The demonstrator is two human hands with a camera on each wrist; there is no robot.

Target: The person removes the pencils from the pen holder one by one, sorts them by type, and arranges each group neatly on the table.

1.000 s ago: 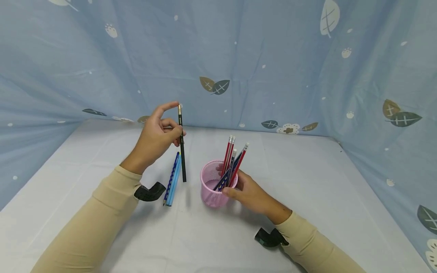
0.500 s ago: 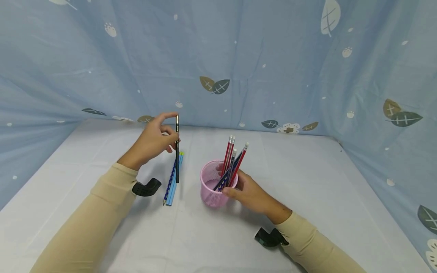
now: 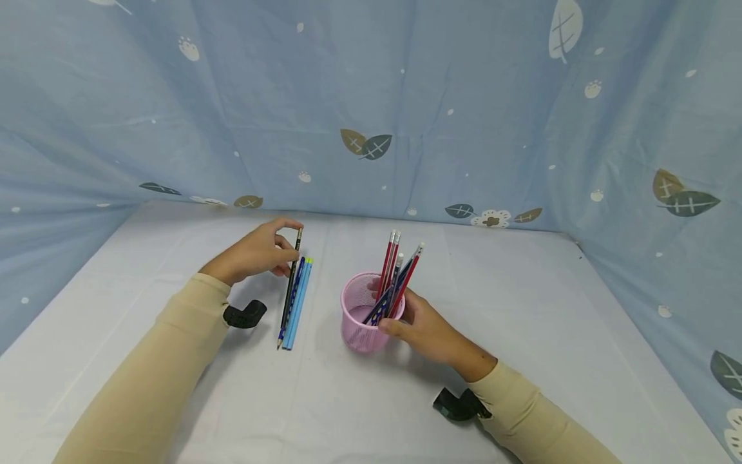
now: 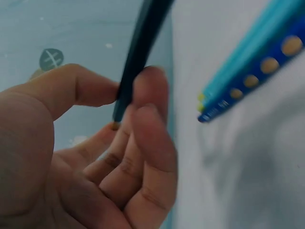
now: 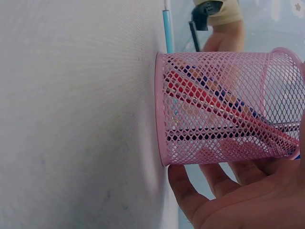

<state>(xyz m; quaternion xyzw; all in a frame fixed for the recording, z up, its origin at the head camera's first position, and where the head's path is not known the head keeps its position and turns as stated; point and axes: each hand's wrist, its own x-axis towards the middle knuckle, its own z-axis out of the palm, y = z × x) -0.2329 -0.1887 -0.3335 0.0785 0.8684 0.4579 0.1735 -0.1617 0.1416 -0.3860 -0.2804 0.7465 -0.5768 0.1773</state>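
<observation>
My left hand (image 3: 257, 251) pinches a black pencil (image 3: 288, 293) near its upper end, the index fingertip on its top. In the left wrist view the pencil (image 4: 143, 40) runs between thumb and fingers. Just right of it, two light blue pencils (image 3: 300, 303) and a dark blue dotted pencil (image 3: 294, 303) lie side by side on the white table. The right hand (image 3: 431, 328) grips a pink mesh pencil cup (image 3: 362, 338) from its right side. Several red and dark pencils (image 3: 397, 277) lean inside it. In the right wrist view, fingers curl along the cup's mesh wall (image 5: 214, 105).
White cloth covers the table (image 3: 359, 412). A blue curtain (image 3: 371, 96) with leaf prints hangs along the back and both sides. Black wrist mounts (image 3: 245, 314) stick out from the beige sleeves (image 3: 156, 361).
My left hand has come down and left with the black pencil, tilting it from upright to beside the pencils on the table. The right hand and the cup have stayed put.
</observation>
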